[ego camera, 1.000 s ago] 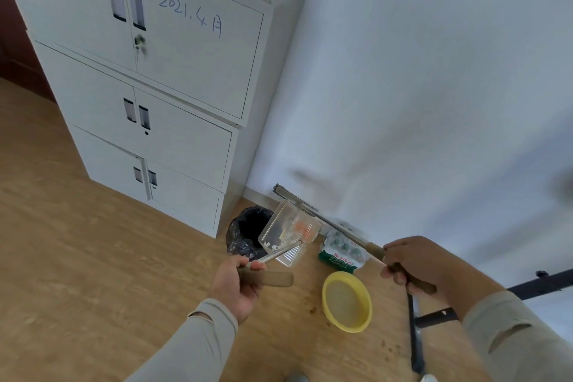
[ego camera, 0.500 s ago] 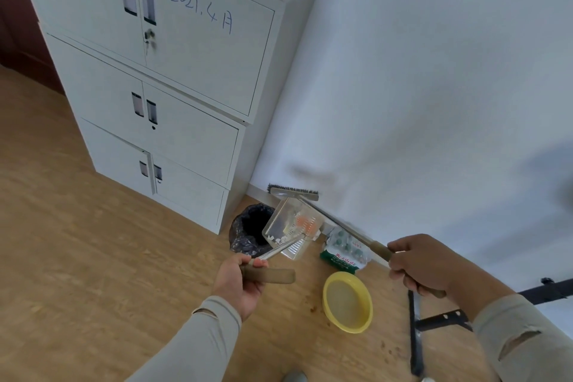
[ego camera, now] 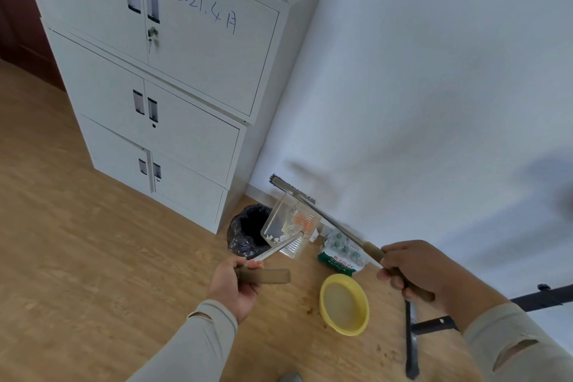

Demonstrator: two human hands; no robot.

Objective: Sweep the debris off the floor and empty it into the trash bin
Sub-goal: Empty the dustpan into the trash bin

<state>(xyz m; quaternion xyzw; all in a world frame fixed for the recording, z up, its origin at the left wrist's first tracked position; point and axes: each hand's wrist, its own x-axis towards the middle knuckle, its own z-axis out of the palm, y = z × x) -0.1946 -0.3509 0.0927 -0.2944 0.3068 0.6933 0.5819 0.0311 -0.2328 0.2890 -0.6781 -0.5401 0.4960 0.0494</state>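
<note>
Both arms fwd, left hand [ego camera: 237,284] & right hand [ego camera: 417,270] fisted, gripping.

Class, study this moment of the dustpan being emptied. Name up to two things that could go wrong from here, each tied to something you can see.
1. The dustpan is tilted beside the trash bin, not clearly over its opening, so the debris at its lower edge may fall on the floor.
2. The right hand holds the broom raised near the wall; its bristles could brush it.
</note>
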